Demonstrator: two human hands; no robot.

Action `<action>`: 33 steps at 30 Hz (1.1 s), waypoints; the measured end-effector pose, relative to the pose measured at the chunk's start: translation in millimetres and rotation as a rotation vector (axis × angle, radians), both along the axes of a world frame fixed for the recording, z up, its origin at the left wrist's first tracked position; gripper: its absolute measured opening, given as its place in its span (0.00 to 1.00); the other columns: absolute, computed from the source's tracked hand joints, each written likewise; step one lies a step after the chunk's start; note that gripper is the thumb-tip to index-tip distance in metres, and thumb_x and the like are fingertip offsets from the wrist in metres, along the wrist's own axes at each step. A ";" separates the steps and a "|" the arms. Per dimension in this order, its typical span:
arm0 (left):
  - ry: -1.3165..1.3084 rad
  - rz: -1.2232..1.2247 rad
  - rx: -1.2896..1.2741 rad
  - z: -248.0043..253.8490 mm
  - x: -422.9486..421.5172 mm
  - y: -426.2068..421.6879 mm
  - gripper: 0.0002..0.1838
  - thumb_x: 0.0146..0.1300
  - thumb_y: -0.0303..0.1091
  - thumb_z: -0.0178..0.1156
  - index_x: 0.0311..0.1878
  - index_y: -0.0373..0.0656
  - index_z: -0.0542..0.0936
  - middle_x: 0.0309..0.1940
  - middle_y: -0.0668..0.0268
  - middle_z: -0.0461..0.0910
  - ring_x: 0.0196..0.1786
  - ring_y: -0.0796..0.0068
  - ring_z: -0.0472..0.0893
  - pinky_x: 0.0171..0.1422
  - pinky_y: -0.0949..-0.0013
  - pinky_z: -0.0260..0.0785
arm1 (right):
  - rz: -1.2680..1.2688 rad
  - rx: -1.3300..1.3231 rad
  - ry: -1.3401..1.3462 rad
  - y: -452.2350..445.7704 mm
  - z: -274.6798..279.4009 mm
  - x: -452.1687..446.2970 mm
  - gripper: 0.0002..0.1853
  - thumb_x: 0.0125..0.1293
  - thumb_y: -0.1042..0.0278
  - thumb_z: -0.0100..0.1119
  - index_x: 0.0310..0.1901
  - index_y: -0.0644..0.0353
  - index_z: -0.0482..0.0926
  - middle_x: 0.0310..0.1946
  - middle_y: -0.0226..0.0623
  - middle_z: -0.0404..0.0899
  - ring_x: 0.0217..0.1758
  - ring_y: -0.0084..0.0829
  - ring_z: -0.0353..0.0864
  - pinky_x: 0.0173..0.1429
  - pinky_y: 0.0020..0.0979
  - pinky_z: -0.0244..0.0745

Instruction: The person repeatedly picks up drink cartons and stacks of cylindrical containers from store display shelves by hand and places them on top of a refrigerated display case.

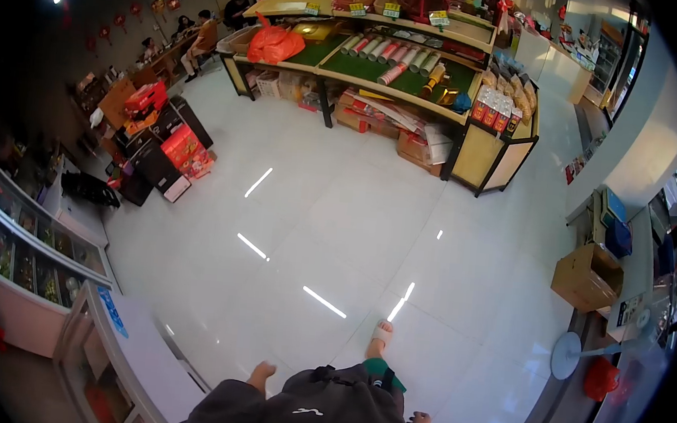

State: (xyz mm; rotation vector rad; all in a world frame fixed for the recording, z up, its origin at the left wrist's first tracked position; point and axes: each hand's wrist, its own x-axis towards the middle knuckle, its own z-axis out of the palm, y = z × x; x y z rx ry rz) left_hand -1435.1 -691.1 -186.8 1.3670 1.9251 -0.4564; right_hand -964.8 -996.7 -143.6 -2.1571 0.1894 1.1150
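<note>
My left hand (262,374) hangs beside the dark shirt (305,412), over the pale tiled floor, with its fingers loosely curled in and nothing visible in them. On the other side of my body, my right hand (420,420) is low, with its fingers curled and no object showing. Neither hand touches anything around it. Between them, one foot in a light sandal (382,333) is stretched forward on the floor. The glass-fronted counter (145,356) stands nearest to my left hand.
Ahead is a display stand (304,55) with rolled tubes (385,52) and a red bag (275,43). Stacked boxes (187,150) and a freezer case (24,264) are on the left. A cardboard box (588,278) and a fan (566,356) stand right. People (203,37) sit far left.
</note>
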 end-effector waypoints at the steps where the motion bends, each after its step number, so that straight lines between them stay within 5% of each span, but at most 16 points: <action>1: 0.061 0.094 -0.343 39.8 2.0 16.0 0.27 0.58 0.49 0.52 0.50 0.34 0.76 0.45 0.47 0.79 0.47 0.55 0.80 0.53 0.59 0.69 | -0.077 0.016 0.038 13.9 -21.8 26.6 0.12 0.58 0.69 0.53 0.41 0.66 0.72 0.25 0.47 0.77 0.22 0.37 0.79 0.21 0.38 0.76; 2: -0.117 -0.050 -0.239 61.5 -14.6 16.0 0.25 0.57 0.49 0.52 0.46 0.35 0.77 0.37 0.50 0.81 0.41 0.61 0.81 0.47 0.60 0.71 | -0.116 0.040 0.121 23.4 -44.3 51.1 0.13 0.59 0.68 0.53 0.43 0.65 0.69 0.26 0.46 0.75 0.19 0.38 0.77 0.15 0.37 0.71; 4: -0.309 -0.341 -0.115 91.0 -1.7 35.2 0.24 0.56 0.48 0.52 0.41 0.34 0.79 0.31 0.54 0.82 0.39 0.62 0.81 0.44 0.59 0.72 | -0.112 0.039 0.083 66.7 -56.2 97.9 0.17 0.60 0.63 0.52 0.46 0.64 0.68 0.29 0.46 0.76 0.22 0.39 0.77 0.23 0.40 0.75; 6: -0.109 0.363 -0.263 91.7 62.8 80.6 0.23 0.56 0.48 0.51 0.39 0.34 0.80 0.35 0.50 0.82 0.39 0.60 0.81 0.43 0.57 0.72 | -0.079 -0.018 0.113 124.3 -73.6 148.1 0.22 0.59 0.61 0.54 0.51 0.63 0.65 0.34 0.48 0.76 0.23 0.40 0.78 0.24 0.40 0.75; 8: -0.067 0.080 -0.276 32.7 102.4 137.6 0.24 0.56 0.48 0.51 0.41 0.34 0.79 0.39 0.46 0.80 0.43 0.55 0.80 0.48 0.57 0.72 | -0.090 0.050 0.174 188.5 -93.9 193.6 0.23 0.58 0.60 0.55 0.52 0.63 0.64 0.32 0.47 0.76 0.21 0.37 0.76 0.17 0.35 0.71; 10: -0.280 0.000 -0.073 27.0 180.2 185.4 0.24 0.56 0.48 0.51 0.42 0.32 0.78 0.43 0.44 0.78 0.53 0.48 0.76 0.56 0.58 0.68 | 0.029 0.141 0.154 277.9 -83.8 232.4 0.22 0.59 0.59 0.55 0.51 0.61 0.67 0.30 0.44 0.76 0.22 0.33 0.76 0.18 0.33 0.71; 11: -0.423 -0.056 0.140 7.5 216.2 204.9 0.23 0.57 0.46 0.54 0.46 0.34 0.77 0.44 0.45 0.78 0.52 0.49 0.76 0.56 0.59 0.68 | 0.076 0.168 0.098 327.5 -60.7 243.6 0.20 0.59 0.57 0.55 0.49 0.60 0.70 0.30 0.42 0.76 0.23 0.32 0.77 0.21 0.32 0.72; 13: -0.623 -0.043 0.171 59.8 310.8 251.5 0.22 0.57 0.45 0.57 0.47 0.35 0.76 0.44 0.49 0.79 0.49 0.53 0.78 0.55 0.61 0.69 | 0.204 0.282 -0.004 425.0 -5.2 257.0 0.18 0.60 0.58 0.56 0.49 0.58 0.70 0.30 0.38 0.77 0.25 0.29 0.78 0.25 0.30 0.73; 17: -0.813 -0.316 0.374 70.9 408.4 334.9 0.20 0.59 0.42 0.57 0.49 0.37 0.76 0.44 0.52 0.78 0.47 0.58 0.78 0.53 0.64 0.70 | 0.468 0.375 -0.165 547.1 48.9 281.9 0.20 0.60 0.58 0.57 0.51 0.58 0.71 0.32 0.38 0.79 0.26 0.26 0.78 0.26 0.27 0.73; 21: -0.842 -0.141 0.335 20.3 420.2 416.6 0.17 0.58 0.40 0.58 0.46 0.38 0.77 0.40 0.54 0.79 0.44 0.60 0.79 0.50 0.63 0.71 | 0.658 0.351 -0.190 593.8 57.1 304.7 0.20 0.60 0.59 0.57 0.50 0.60 0.72 0.30 0.37 0.79 0.25 0.25 0.78 0.25 0.25 0.73; 25: -0.433 0.009 0.157 -43.8 367.5 472.1 0.23 0.56 0.43 0.53 0.42 0.29 0.79 0.44 0.44 0.78 0.49 0.50 0.78 0.52 0.58 0.70 | 0.309 0.085 0.043 556.5 22.4 321.4 0.16 0.60 0.58 0.57 0.43 0.61 0.75 0.28 0.39 0.78 0.23 0.28 0.78 0.23 0.29 0.74; 26: -0.319 0.048 0.174 -48.3 359.7 492.9 0.24 0.55 0.44 0.53 0.41 0.27 0.79 0.44 0.42 0.78 0.50 0.49 0.78 0.53 0.58 0.70 | 0.416 0.107 0.085 527.9 -17.3 341.4 0.15 0.62 0.56 0.55 0.43 0.60 0.75 0.31 0.41 0.78 0.25 0.32 0.79 0.24 0.32 0.76; 27: -0.324 0.101 0.078 -42.3 355.0 516.0 0.26 0.55 0.45 0.53 0.42 0.26 0.78 0.45 0.40 0.77 0.51 0.48 0.77 0.54 0.58 0.69 | 0.437 0.041 0.182 480.3 -148.3 372.1 0.15 0.63 0.56 0.54 0.43 0.59 0.76 0.31 0.41 0.78 0.27 0.36 0.79 0.25 0.35 0.77; 29: -0.307 0.134 0.095 -18.9 342.6 539.7 0.28 0.54 0.47 0.54 0.44 0.27 0.77 0.46 0.40 0.77 0.53 0.46 0.76 0.57 0.56 0.68 | 0.322 -0.250 0.265 502.2 -64.2 348.9 0.15 0.63 0.56 0.54 0.44 0.58 0.75 0.32 0.41 0.78 0.29 0.37 0.80 0.26 0.38 0.78; 33: -0.285 0.234 0.181 -2.3 348.6 597.1 0.27 0.54 0.48 0.55 0.45 0.30 0.78 0.45 0.42 0.77 0.53 0.47 0.75 0.58 0.57 0.67 | 0.306 -0.292 0.285 596.7 -25.5 362.7 0.15 0.63 0.55 0.54 0.44 0.58 0.74 0.32 0.41 0.78 0.29 0.37 0.80 0.26 0.39 0.78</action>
